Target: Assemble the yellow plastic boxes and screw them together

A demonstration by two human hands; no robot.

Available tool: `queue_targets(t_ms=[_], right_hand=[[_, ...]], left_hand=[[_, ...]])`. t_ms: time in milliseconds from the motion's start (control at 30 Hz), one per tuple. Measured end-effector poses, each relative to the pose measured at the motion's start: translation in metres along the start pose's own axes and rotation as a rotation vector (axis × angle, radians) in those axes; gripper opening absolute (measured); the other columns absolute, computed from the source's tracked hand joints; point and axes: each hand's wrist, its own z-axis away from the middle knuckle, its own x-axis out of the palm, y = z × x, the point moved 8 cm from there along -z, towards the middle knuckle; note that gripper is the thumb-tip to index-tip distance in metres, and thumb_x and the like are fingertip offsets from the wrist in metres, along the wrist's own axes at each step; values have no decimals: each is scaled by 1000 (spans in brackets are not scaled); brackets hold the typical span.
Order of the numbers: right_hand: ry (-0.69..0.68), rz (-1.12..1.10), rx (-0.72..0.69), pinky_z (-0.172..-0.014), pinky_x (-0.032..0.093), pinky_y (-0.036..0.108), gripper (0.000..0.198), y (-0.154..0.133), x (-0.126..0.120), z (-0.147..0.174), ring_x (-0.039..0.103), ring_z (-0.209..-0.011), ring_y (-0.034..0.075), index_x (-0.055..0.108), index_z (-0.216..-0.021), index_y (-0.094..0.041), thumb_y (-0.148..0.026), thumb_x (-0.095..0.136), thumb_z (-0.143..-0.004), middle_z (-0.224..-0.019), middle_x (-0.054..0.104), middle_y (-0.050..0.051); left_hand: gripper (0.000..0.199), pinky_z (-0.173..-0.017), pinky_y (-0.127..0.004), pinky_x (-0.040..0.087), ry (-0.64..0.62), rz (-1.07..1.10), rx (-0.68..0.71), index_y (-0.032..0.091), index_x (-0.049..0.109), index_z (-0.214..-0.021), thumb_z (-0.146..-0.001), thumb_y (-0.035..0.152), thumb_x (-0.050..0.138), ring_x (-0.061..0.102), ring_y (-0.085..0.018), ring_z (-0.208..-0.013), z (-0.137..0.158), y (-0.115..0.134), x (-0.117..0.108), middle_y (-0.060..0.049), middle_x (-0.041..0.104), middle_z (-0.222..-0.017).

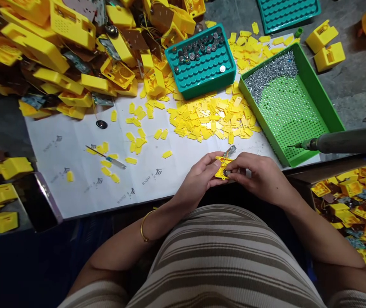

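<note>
Little yellow housing (221, 169) is held in the left hand (201, 171) near center, small dark bit (225, 173) pinched against it by the right hand (256, 173).

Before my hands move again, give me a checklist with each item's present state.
1. Yellow casing steadied: ok, the left hand grips it.
2. Right hand at the casing: ok, fingertips on a small dark part.
3. Small dark part fully seated: cannot tell, fingers cover it.
4. Driver clear of both hands: ok, its thin bit is over the green tray.
5. Metal pieces spread evenly in that tray: not ok, heaped at the far end.
6. Screwdriver in hand: not ok, lying on the white sheet.
</note>
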Motion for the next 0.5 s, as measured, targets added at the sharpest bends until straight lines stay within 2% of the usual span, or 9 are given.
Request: queue_targets(t_ms=[100,267,400,500], right_hand=[[3,-8,-7,-70,47,28,11,1,3,-1,64,-78,17,70,-92,-17,-12,66,-82,-86,69,4],[53,-6,-62,-68,48,28,19,-7,9,7,62,-79,17,71,-98,-21,-13,57,-88,-90,63,6],[76,-5,-93,-69,51,30,29,-14,11,15,61,-83,18,68,-110,-20,-10,50,-89,-95,60,9],[102,-128,-109,-75,53,31,37,-13,6,17,62,-86,17,62,-119,-22,-8,46,-89,-95,63,7]], left_hand=[[32,-88,-36,53,-24,8,-1,18,56,-111,-82,27,65,64,-16,-92,0,-1,0,-4,67,-101],[52,-83,-26,49,-38,46,27,19,50,-109,-65,10,75,63,-10,-82,-2,-5,1,1,67,-91],[49,-86,-24,47,-35,58,67,18,50,-107,-66,10,77,63,-9,-86,-3,-4,1,0,67,-95],[47,-87,-24,47,-29,49,79,19,51,-104,-66,11,77,63,-10,-87,-3,-1,0,0,67,-97]])
